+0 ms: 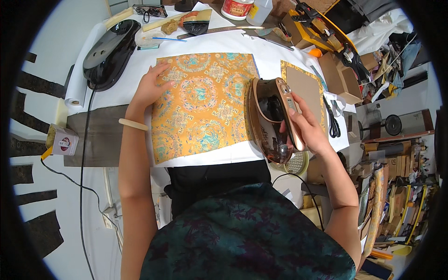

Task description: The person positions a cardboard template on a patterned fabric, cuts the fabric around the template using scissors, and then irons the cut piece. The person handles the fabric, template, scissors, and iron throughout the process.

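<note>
An orange-gold patterned cloth (198, 126) with round floral motifs lies flat on white paper on the table. My left hand (153, 88) rests on its left edge with the fingers spread, a pale bangle (133, 124) on that wrist. In my right hand (305, 123) is the handle of a brown and copper clothes iron (270, 116), which stands at the cloth's right edge. The iron hides that edge and its soleplate faces the cloth side; whether it touches the fabric I cannot tell.
A black glossy iron rest (111, 55) sits at the back left, its cord hanging down. Right of the iron lies a grey-brown board (302, 93) with patterned cloth edging, near scissors (333, 119). Tools, a white tub (236, 8) and a cardboard box (338, 77) line the back.
</note>
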`<state>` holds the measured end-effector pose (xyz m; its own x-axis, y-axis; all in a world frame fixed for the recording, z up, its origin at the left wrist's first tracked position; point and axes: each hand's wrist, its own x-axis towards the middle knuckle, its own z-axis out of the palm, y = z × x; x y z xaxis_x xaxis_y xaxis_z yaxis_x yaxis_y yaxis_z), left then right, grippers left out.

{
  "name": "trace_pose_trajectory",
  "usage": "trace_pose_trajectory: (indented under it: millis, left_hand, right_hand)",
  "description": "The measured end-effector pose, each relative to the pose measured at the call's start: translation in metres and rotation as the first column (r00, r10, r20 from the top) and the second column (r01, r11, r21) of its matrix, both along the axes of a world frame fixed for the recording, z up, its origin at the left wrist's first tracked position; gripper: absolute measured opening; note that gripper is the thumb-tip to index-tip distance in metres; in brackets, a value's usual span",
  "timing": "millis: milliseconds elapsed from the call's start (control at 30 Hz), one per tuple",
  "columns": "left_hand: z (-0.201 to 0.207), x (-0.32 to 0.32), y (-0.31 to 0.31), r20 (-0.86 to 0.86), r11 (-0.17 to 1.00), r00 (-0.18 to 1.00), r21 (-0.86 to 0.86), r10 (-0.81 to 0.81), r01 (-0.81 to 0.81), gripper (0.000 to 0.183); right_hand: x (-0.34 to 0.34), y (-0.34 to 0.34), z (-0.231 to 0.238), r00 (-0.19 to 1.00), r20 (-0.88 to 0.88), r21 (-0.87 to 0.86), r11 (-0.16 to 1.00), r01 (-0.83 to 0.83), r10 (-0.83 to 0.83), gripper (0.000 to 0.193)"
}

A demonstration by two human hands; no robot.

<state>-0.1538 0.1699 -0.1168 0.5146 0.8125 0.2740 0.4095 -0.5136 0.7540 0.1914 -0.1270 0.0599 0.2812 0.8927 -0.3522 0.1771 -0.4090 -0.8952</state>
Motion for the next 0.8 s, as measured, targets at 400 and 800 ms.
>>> trace_pose_trajectory:
  millis: [400, 800]
  left_hand:
    - [-0.003, -0.001, 0.002, -0.048, 0.999, 0.999, 0.04, 0.0, 0.002, 0.063]
    - [-0.001, 0.0, 0.002, -0.036, 0.999, 0.999, 0.036, -0.002, 0.003, 0.064]
  right_hand:
    - [0.002, -0.023, -0.022, 0.997, 0.025, 0.198, 0.978, -0.073, 0.069, 0.063]
    - [-0.029, -0.015, -0.046, 0.999, 0.001, 0.36, 0.932, -0.041, 0.043, 0.064]
